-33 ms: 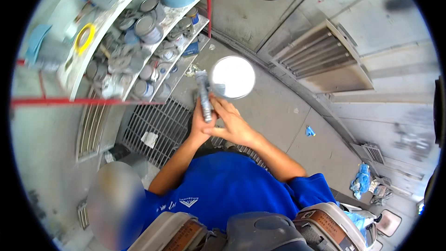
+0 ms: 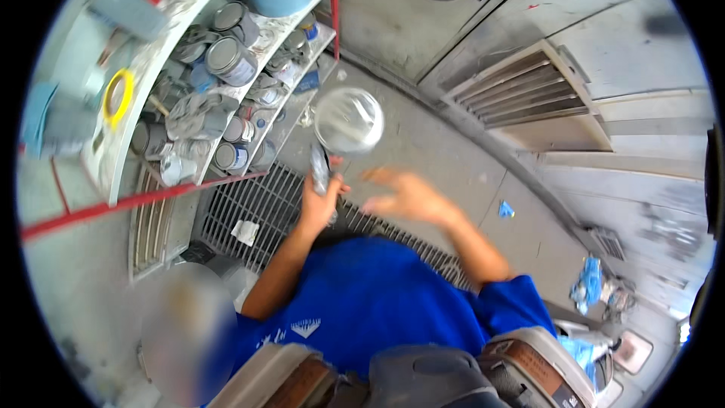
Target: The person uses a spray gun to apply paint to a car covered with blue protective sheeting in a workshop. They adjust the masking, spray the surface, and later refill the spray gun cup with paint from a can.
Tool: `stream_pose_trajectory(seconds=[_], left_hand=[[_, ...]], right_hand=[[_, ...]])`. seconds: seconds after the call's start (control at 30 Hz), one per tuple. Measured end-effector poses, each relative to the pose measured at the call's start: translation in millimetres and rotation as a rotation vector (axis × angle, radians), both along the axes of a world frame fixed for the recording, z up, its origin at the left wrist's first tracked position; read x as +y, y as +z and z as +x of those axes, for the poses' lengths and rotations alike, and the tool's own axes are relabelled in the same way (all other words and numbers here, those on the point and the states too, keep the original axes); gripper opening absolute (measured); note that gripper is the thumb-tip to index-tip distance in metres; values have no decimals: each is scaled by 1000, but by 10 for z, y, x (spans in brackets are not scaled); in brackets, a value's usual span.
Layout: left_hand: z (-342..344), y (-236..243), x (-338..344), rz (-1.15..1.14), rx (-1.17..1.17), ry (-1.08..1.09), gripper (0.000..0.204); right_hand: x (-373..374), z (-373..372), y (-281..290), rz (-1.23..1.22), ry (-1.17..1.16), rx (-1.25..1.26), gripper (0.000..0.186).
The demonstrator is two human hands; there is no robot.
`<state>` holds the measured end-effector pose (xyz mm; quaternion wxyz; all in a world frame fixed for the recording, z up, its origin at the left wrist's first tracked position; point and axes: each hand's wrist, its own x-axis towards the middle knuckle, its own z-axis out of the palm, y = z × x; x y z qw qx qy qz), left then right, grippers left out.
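Note:
My left hand [image 2: 323, 193] grips a grey metal tool [image 2: 319, 168], perhaps a spray gun, near the middle of the view. At its far end is a round silvery cup or lid [image 2: 349, 121]; whether they are joined is hard to tell. Off to the right of the tool, my right hand [image 2: 400, 195] is motion-blurred, its fingers apart and holding nothing.
Shelves [image 2: 174, 30] with several cans, containers and a yellow tape roll [image 2: 118, 97] line the left. Below them are a floor grate [image 2: 242, 204] and a white scrap [image 2: 245, 232]. A vented wall [image 2: 521, 91], a blue item [image 2: 506, 208] and crumpled blue material [image 2: 586, 284] lie rightward.
My right hand has let go of the tool and moved to the right. My left hand, with the tool, and the round silvery piece have shifted slightly left.

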<state>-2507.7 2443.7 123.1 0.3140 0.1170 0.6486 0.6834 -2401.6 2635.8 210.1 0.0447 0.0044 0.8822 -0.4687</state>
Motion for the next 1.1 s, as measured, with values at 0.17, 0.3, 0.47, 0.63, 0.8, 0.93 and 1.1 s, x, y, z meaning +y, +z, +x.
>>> stream_pose_trajectory(seconds=[0.17,0.3,0.47,0.63,0.8,0.93,1.1], left_hand=[[-1678,-30,741,-88,-40,-80,8],[-2615,53,1717,-105,-35,-365,4],[-3591,435,3388,51,275,-450,15],[-4167,700,4654,-284,369,-580,40],[-5037,731,5704,-352,380,-742,57],[-5521,438,6616,-367,358,-792,49],[-6112,-278,7890,-391,549,-955,52]], right_hand=[[2840,-1585,-250,434,-1069,317,63],[4025,-2752,-340,251,-1453,719,51],[4823,-3549,-245,234,-1642,872,35],[6623,-4295,-44,-145,-1503,655,38],[7830,-5627,136,-466,-1423,710,46],[8832,-6072,-578,-114,-1048,740,37],[9376,-6903,-558,-152,-824,608,59]])
